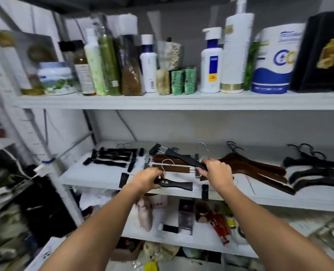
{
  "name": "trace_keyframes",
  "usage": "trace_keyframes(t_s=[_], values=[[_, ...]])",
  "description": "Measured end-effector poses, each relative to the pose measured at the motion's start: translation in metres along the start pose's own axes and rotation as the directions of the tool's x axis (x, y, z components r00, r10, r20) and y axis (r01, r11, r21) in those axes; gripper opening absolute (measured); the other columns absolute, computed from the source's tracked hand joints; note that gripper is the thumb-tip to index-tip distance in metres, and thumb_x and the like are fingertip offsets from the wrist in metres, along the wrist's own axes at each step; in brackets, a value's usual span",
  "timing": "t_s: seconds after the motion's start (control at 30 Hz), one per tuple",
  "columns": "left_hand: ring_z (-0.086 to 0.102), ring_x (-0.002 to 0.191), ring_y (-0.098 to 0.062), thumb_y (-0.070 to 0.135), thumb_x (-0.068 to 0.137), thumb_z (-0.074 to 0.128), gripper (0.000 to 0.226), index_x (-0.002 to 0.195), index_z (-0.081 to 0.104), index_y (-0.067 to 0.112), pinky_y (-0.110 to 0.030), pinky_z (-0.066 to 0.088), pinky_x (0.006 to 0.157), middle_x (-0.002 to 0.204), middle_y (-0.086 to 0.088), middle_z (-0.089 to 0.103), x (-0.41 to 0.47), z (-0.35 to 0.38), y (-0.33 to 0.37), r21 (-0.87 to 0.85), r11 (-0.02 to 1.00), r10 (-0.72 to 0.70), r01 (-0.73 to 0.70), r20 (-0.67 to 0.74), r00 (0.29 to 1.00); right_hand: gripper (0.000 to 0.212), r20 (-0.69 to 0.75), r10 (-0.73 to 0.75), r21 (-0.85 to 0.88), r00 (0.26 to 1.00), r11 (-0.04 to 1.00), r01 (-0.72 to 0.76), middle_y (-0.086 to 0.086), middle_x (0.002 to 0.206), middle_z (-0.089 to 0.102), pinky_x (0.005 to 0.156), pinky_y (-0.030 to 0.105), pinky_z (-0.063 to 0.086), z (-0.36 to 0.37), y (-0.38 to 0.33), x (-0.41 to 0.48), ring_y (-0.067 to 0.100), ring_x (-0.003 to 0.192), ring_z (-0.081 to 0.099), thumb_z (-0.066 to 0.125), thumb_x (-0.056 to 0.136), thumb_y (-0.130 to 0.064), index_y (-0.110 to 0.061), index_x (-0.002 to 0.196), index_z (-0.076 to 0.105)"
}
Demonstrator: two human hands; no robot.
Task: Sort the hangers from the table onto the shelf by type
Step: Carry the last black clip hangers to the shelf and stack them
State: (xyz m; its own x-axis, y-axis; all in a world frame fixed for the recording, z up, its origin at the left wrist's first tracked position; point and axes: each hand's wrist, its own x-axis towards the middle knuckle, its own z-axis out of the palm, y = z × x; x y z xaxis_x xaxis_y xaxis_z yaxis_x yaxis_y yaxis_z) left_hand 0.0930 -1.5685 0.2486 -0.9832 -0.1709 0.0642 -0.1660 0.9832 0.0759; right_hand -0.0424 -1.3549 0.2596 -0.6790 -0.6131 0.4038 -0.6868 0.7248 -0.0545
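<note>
Head view: my left hand (147, 178) curls round a black clip hanger (179, 185) at the front edge of the middle shelf (95, 176), my right hand (218, 173) grips a second black hanger (181, 159) by its end; I judge both stiff, light, best held mid-bar, clear of the end clips (205, 192)

Even, dim indoor light; soft blur throughout, wide-angle bending at edges.

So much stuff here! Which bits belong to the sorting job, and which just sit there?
Job: lettered black clip hanger, in left hand; plain black clip hanger, in right hand; small black clip hangers; brown clip hangers; brown coat hangers; black coat hangers.

Lying about: bottles; paper roll; black box; lower-shelf clutter.
</note>
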Motion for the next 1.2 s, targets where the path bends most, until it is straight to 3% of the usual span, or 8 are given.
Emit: trace_keyframes(t_s=[0.3,0.5,0.63,0.87,1.03,1.2], values=[[0.05,0.115,-0.017,0.032,0.084,0.066,0.036,0.117,0.055,0.021,-0.028,0.042,0.084,0.12,0.002,0.055,-0.017,0.013,-0.098,0.006,0.993,-0.116,0.116,0.013,0.993,0.042,0.081,-0.061,0.031,0.995,0.998,0.059,0.002,0.114,0.062,0.075,0.036,0.049,0.038,-0.079,0.05,0.026,0.096,0.064,0.045,0.095,-0.05,-0.019,0.12,0.056],[0.049,0.118,-0.016,0.032,0.086,0.065,0.037,0.12,0.053,0.024,-0.029,0.043,0.088,0.124,0.004,0.053,-0.013,0.018,-0.174,0.011,0.992,-0.129,0.129,0.044,0.991,0.042,0.076,-0.06,0.025,0.995,0.998,0.058,0.001,0.113,0.065,0.065,0.031,0.042,0.063,-0.131,0.084,0.025,0.094,0.066,0.045,0.095,-0.049,-0.018,0.118,0.059],[0.047,0.121,-0.017,0.031,0.087,0.064,0.039,0.123,0.051,0.025,-0.033,0.044,0.09,0.129,0.003,0.051,-0.006,0.015,-0.225,0.028,0.993,-0.118,0.117,0.061,0.991,0.041,0.061,-0.058,0.004,0.996,0.998,0.058,0.001,0.108,0.066,0.061,0.029,0.038,0.079,-0.167,0.105,0.023,0.09,0.067,0.043,0.096,-0.049,-0.016,0.115,0.06],[0.047,0.12,-0.014,0.029,0.085,0.066,0.038,0.12,0.054,0.024,-0.03,0.044,0.09,0.127,0.005,0.052,-0.001,0.022,-0.29,-0.035,0.998,-0.06,0.06,0.02,0.998,0.039,0.089,0.01,0.014,0.996,1.0,-0.011,0.001,0.11,0.064,0.065,0.03,0.043,0.105,-0.213,0.123,0.024,0.094,0.066,0.046,0.095,-0.048,-0.017,0.114,0.059],[0.048,0.12,-0.014,0.028,0.085,0.066,0.039,0.122,0.054,0.021,-0.028,0.041,0.092,0.128,0.004,0.054,0.004,0.031,-0.323,-0.047,0.999,-0.023,0.025,0.028,0.999,0.039,0.135,0.016,-0.008,0.991,1.0,-0.015,0.0,0.11,0.062,0.061,0.026,0.035,0.117,-0.235,0.137,0.02,0.093,0.066,0.042,0.096,-0.047,-0.017,0.115,0.056],[0.051,0.115,-0.016,0.022,0.084,0.067,0.035,0.117,0.056,0.022,-0.028,0.042,0.086,0.12,0.003,0.056,0.02,0.042,-0.342,-0.066,0.997,-0.033,0.037,0.061,0.998,0.038,0.152,0.034,0.0,0.988,0.999,-0.034,-0.001,0.115,0.06,0.064,0.029,0.038,0.131,-0.238,0.154,0.024,0.095,0.065,0.042,0.096,-0.047,-0.018,0.116,0.056]])
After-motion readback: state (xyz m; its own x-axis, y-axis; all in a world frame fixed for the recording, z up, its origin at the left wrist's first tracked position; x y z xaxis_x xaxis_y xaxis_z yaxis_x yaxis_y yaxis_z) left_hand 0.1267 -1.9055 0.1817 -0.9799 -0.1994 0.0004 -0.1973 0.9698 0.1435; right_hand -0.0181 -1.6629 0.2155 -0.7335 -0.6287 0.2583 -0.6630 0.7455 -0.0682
